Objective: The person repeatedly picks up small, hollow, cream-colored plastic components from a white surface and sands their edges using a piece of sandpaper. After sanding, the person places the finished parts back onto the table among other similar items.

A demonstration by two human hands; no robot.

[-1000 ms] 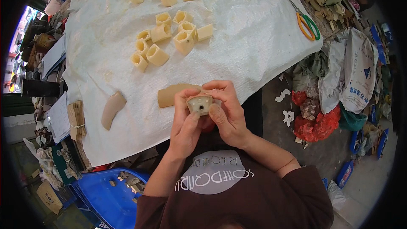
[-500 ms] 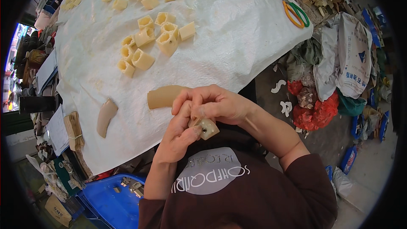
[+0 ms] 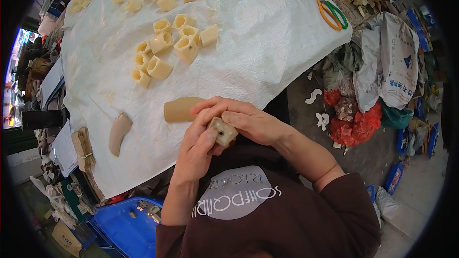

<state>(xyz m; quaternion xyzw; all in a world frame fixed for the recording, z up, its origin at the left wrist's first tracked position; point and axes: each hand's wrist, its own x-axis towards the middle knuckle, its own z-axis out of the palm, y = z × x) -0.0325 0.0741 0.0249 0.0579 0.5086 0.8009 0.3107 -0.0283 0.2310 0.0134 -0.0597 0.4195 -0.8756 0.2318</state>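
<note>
Close to my body, over the near edge of the white sheet (image 3: 248, 74), both my hands are closed around a cream-grey block (image 3: 224, 135). Its end face, with a small dark hole, points toward me. My left hand (image 3: 195, 149) grips the block from the left, its thumb along the side. From the right my right hand (image 3: 248, 120) wraps over the far side, thumb at the upper edge and fingers overlapping the left ones. Most of the block's length is hidden. A tan curved flat piece (image 3: 178, 110) lies just beyond my hands, partly covered by the right fingers.
A pinkish-grey curved piece (image 3: 120, 134) lies to the left. Several hollow yellowish pieces (image 3: 160, 68) are grouped farther out, with more behind. Scissors (image 3: 331, 15) with orange and green handles rest far right. A blue tub (image 3: 125, 227) stands lower left; red bags (image 3: 354, 126) are at right.
The block has tipped so its holed end face shows more fully, and it sits slightly farther from my body. My right thumb has shifted onto its upper edge.
</note>
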